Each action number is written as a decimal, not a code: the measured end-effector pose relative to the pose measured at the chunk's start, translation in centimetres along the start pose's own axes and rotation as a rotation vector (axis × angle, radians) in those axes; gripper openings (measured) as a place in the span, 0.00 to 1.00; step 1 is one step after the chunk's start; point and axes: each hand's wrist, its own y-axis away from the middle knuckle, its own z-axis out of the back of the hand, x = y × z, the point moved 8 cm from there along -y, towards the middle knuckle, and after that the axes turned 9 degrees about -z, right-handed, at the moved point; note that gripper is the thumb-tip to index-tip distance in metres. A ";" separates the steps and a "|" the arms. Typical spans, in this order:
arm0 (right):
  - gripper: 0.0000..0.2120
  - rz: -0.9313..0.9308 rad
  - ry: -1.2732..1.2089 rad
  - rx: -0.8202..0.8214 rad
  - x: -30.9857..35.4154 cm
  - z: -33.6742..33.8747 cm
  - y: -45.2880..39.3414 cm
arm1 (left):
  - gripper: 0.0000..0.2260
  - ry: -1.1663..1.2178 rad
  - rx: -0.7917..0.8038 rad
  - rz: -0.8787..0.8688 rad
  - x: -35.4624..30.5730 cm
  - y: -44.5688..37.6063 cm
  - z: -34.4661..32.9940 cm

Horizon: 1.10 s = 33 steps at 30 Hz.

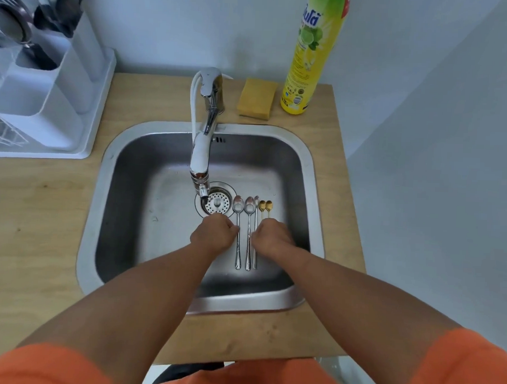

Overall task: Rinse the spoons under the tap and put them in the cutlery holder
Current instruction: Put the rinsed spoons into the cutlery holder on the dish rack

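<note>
A wooden desk point(39, 213) against a pale wall carries a steel sink point(310, 176) at mid-frame. Five spoons point(249, 220) lie side by side on the sink floor, right of the drain point(217, 203) and below the tap point(200, 158). The left hand point(215, 235) and right hand point(272, 237) flank them, fingers curled; whether either grips a handle I cannot tell. The cutlery holder point(49, 78) stands upper left; sponge point(257, 98) and bottle point(308, 56) upper right.

Sponge and soap bottle behind the sink

A yellow sponge point(257, 98) lies on the wooden surface point(41, 213), just beside an upright yellow-green dish soap bottle point(310, 58) near the wall.
</note>
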 end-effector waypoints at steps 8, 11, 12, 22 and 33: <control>0.10 -0.009 -0.028 0.017 -0.3 0.8 0.0 | 0.13 -0.013 0.010 0.097 -0.7 -0.9 -0.7; 0.11 -0.012 -0.028 0.009 -0.1 1.2 -0.3 | 0.11 -0.020 0.013 0.133 -0.6 -0.9 -1.0; 0.11 -0.012 -0.027 0.009 0.0 1.2 -0.4 | 0.10 -0.035 0.020 0.143 -0.6 -0.8 -1.1; 0.09 0.021 0.074 -0.020 1.7 0.1 -0.9 | 0.12 -0.047 0.077 0.155 0.7 0.5 -1.9; 0.02 0.118 0.199 -0.081 3.4 -1.5 -0.3 | 0.06 0.409 -0.294 0.177 6.2 3.0 7.0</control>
